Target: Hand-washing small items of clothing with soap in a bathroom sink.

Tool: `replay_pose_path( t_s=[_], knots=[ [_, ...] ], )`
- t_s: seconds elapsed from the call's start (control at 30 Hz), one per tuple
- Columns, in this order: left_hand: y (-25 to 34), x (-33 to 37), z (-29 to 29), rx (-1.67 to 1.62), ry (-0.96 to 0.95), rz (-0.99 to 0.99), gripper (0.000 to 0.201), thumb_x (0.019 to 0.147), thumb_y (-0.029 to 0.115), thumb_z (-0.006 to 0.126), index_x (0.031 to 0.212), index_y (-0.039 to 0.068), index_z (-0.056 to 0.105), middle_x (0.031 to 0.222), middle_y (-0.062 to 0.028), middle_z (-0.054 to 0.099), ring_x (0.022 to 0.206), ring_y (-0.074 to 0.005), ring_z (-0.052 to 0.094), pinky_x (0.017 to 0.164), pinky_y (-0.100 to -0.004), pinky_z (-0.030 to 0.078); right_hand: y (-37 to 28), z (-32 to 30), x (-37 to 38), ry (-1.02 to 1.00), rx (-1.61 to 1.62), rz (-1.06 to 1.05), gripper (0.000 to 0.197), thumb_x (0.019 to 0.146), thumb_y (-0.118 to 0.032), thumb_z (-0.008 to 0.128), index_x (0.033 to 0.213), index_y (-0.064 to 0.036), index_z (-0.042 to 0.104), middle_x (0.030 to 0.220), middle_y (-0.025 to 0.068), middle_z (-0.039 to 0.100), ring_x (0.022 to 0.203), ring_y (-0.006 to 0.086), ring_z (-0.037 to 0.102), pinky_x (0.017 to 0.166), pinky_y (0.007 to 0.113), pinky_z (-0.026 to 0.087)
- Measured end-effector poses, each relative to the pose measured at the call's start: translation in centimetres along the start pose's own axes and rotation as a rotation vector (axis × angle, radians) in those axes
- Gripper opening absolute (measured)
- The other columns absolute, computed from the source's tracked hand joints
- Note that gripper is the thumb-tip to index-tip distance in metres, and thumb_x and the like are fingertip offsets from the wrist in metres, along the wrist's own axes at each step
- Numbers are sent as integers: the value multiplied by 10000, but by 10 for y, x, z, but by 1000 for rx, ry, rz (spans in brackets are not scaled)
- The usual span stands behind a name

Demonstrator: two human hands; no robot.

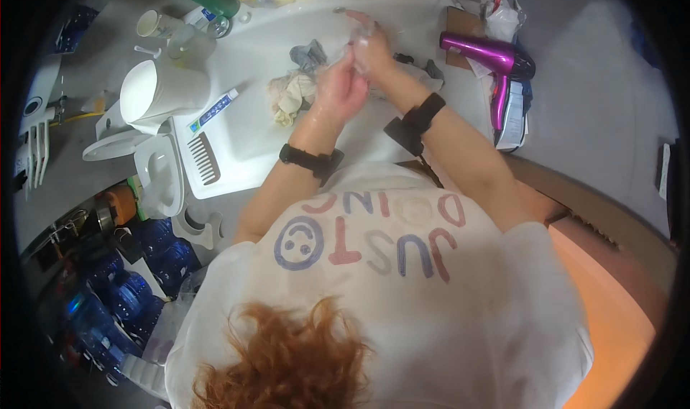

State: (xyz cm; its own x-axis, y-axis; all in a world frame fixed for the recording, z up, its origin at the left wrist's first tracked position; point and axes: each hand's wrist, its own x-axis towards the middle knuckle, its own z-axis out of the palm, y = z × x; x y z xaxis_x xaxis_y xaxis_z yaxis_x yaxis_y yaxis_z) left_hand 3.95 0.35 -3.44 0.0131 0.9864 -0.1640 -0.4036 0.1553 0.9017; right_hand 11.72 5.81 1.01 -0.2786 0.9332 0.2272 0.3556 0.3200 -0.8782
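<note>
Over the white sink (237,139) we press our left hand (338,93) and right hand (370,46) together, fingers loosely curled, gripping nothing, just beside crumpled, soft wet cloths (293,96) in its basin.

Cloth items, crumpled: one cream piece (291,96), one grey piece (309,53), lying touching in white sink (244,132), just left of the wet hands, far centre.

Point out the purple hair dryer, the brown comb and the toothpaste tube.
purple hair dryer (485,49): head view, on its barrel.
brown comb (204,159): head view, on its teeth, at the sink's left rim.
toothpaste tube (213,111): head view, on the tube's middle.
</note>
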Motion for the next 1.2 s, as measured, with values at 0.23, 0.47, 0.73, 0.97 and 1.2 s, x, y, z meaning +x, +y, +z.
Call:
replay_pose_path(
  t_s=[0.23, 0.47, 0.73, 0.97, 1.2],
  knots=[
    [-27, 10, -33, -487, 155, 304, 319, 893, 266, 423, 1151, 83, 471, 1112, -56, 534, 1073, -216, 482, 939, -317, 364, -30, 39, -42, -15, -425, -379, 402, 746, -141, 523, 1137, -43, 530, 1169, 217, 489, 1187, 301, 395, 1021, 369, 249],
    [24, 5, -22, -1319, -485, -89, 289, 905, 242, 373, 1105, 64, 485, 1088, -78, 546, 1026, -209, 504, 906, -337, 388, -5, 34, -23, 184, -95, -498, 469, 726, -120, 565, 1185, -67, 480, 1015, 146, 588, 847, 301, 599, 741, 377, 490],
    [62, -10, 22, -913, 53, -363, 293, 908, 259, 375, 1081, 65, 510, 1106, -88, 544, 1048, -224, 500, 934, -341, 373, 17, 25, -4, 73, 335, 237, 369, 790, -72, 479, 1152, -11, 510, 1167, 155, 523, 1052, 260, 514, 946, 379, 361],
    [44, -13, 28, -707, 149, -273, 261, 899, 249, 375, 1034, 91, 533, 1052, -40, 565, 955, -181, 536, 854, -333, 426, 4, -1, 17, -179, 56, 624, 338, 818, -82, 446, 1144, -37, 521, 1118, 168, 555, 1074, 252, 506, 903, 366, 381],
    [29, 3, 5, -1134, -184, -110, 284, 893, 272, 399, 1101, 129, 529, 1043, -35, 577, 971, -204, 536, 880, -356, 413, -11, 16, -28, -24, -158, -483, 440, 726, -141, 503, 1158, -56, 501, 1200, 220, 466, 1141, 354, 425, 957, 411, 345]
  ],
)
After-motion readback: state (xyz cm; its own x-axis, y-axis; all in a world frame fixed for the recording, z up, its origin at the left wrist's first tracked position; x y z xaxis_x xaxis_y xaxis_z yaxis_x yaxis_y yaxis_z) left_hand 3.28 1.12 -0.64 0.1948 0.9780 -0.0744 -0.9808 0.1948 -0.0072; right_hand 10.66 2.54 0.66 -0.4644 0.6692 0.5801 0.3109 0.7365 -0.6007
